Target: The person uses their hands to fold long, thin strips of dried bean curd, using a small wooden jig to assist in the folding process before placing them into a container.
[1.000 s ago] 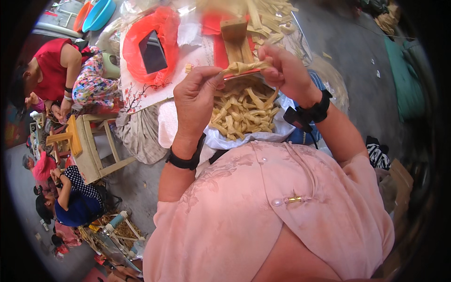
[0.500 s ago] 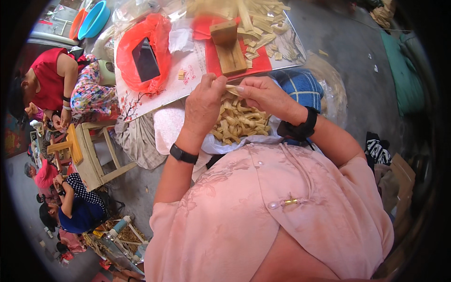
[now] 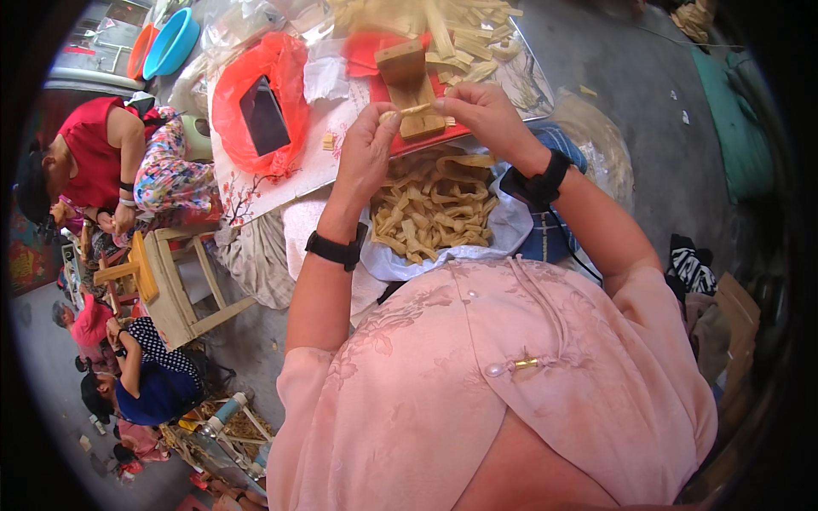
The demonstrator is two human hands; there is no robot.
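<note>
Between my two hands stretches a short pale yellow strip (image 3: 416,111), over the front of an upright-backed wooden stand (image 3: 417,95). One end is pinched by the thumb and fingers of my left hand (image 3: 368,146). At the other end, my right hand (image 3: 487,121) pinches it. Just below the hands, a heap of folded pale yellow strips (image 3: 430,213) fills a white plastic-lined container (image 3: 473,253) close to my body. The strips' material is not clear. Beneath the stand lies a red sheet (image 3: 454,132) on the table (image 3: 294,185).
Loose flat strips (image 3: 477,47) are piled at the table's far side. A phone (image 3: 264,115) rests on a red plastic bag (image 3: 294,64) at left, near a small folded piece (image 3: 328,141). Wooden stools (image 3: 175,289) and other people (image 3: 94,149) are further left.
Both hands have risen away from my body, from over the heap to the front of the wooden stand. The strip is now pulled straight between them, and more of the heap shows.
</note>
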